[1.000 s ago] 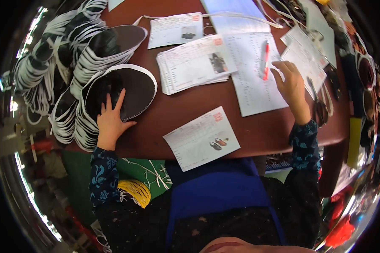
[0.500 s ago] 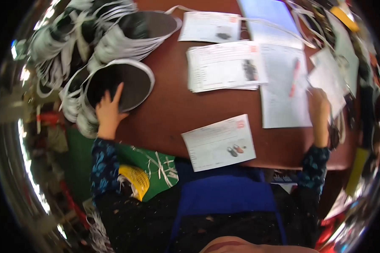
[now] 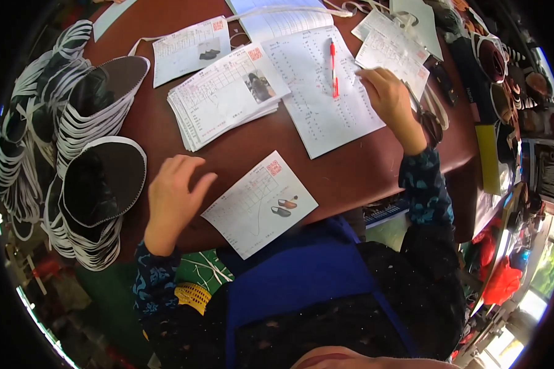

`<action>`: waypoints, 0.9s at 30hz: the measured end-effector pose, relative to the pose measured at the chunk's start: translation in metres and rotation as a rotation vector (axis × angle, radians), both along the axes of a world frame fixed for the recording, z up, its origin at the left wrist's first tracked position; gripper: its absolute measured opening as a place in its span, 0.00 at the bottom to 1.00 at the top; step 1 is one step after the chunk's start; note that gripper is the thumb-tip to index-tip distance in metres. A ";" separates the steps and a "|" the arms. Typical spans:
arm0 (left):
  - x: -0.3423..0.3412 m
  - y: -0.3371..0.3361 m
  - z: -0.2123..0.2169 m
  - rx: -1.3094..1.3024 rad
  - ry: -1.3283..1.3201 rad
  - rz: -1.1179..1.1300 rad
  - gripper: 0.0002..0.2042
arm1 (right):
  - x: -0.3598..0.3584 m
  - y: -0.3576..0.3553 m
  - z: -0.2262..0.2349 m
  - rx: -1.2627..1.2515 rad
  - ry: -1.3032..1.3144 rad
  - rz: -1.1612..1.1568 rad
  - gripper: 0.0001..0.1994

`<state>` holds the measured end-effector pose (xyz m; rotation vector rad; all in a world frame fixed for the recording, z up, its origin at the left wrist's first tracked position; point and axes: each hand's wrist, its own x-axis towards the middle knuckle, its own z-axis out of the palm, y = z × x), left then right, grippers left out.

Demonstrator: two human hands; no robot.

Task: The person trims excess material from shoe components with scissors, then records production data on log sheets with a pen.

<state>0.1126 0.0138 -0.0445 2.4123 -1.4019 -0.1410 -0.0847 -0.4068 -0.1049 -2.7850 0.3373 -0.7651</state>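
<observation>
My left hand (image 3: 173, 195) hovers over the table's near side with its thumb and fingers apart, holding nothing. It is between a stack of dark, white-edged shoe pieces (image 3: 108, 178) and a single printed sheet (image 3: 243, 215) with a picture of two shoes. My right hand (image 3: 389, 104) is at the right edge of an open notebook (image 3: 317, 132), its fingertips drawn together. Whether something small sits in that pinch, I cannot make out. A red pen (image 3: 333, 71) lies on the notebook's written page, left of these fingers. Loose paper slips (image 3: 394, 58) lie just beyond them.
A pile of printed sheets (image 3: 218, 107) overlaps the notebook's left edge, with another sheet (image 3: 172, 58) behind it. More white-edged shoe pieces (image 3: 98, 92) stand at the left. Scissors (image 3: 429, 126) lie beside my right wrist on the brown table (image 3: 345, 175). A white strap (image 3: 277, 10) crosses the far side.
My left hand has come off the dark shoe piece and moved right, toward the single sheet. The right hand is still near the notebook's right edge. The whole view has turned.
</observation>
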 end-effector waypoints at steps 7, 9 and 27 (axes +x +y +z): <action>-0.026 0.006 -0.028 0.289 0.459 0.097 0.14 | 0.064 -0.028 -0.030 -0.590 0.288 0.056 0.17; -0.022 0.010 -0.034 0.244 0.520 0.136 0.13 | 0.068 -0.040 -0.039 -0.606 0.280 0.134 0.15; 0.009 -0.037 -0.054 -0.207 0.593 0.154 0.16 | -0.058 0.059 -0.016 0.547 -0.242 -0.243 0.09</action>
